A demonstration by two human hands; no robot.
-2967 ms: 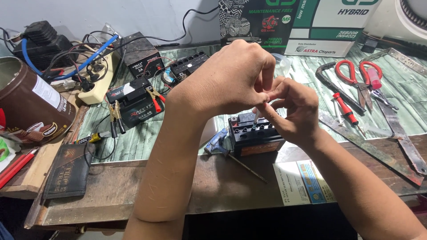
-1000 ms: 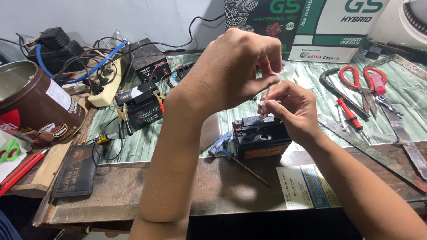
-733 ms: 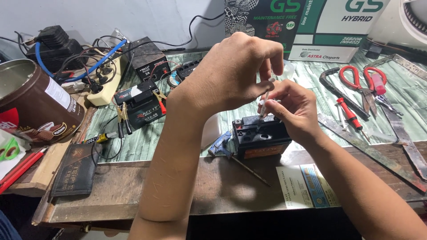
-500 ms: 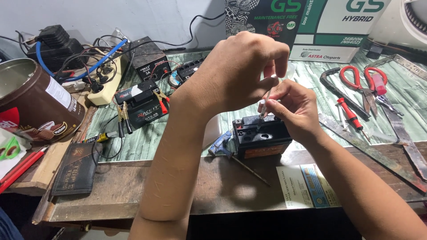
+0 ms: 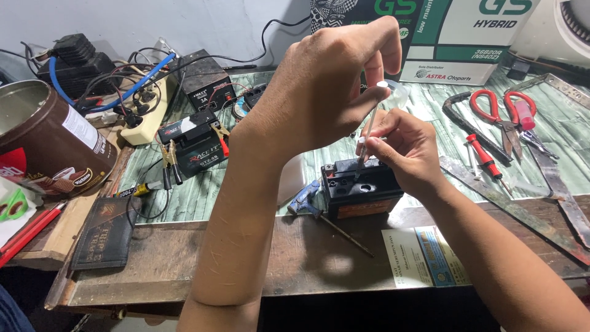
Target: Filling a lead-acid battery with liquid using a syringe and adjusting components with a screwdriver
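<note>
Head view: left hand (image 5: 326,92) is raised above the bench, fingers curled, thumb and forefinger pinched on the top end of a thin clear tube (image 5: 369,132). Right hand (image 5: 405,147) sits lower, fingertips closed on the same tube near its lower end, steering the tip towards the top of a small black battery (image 5: 359,190). The battery stands near the front edge of the wooden bench (image 5: 307,264), on the green patterned sheet (image 5: 203,190), with open ports showing in its top face. Whether the tip is inside a port cannot be told.

Judgement on progress: the battery is placed and its ports are exposed; the tube is positioned over one port. No liquid is discernible in the tube. Remaining ports appear unattended and no caps are seen fitted, so the work looks early to middling.

Surroundings: a second battery (image 5: 193,141) with clips attached lies to the left, a brown tin (image 5: 49,147) farther left, red-handled scissors (image 5: 498,114) to the right.
</note>
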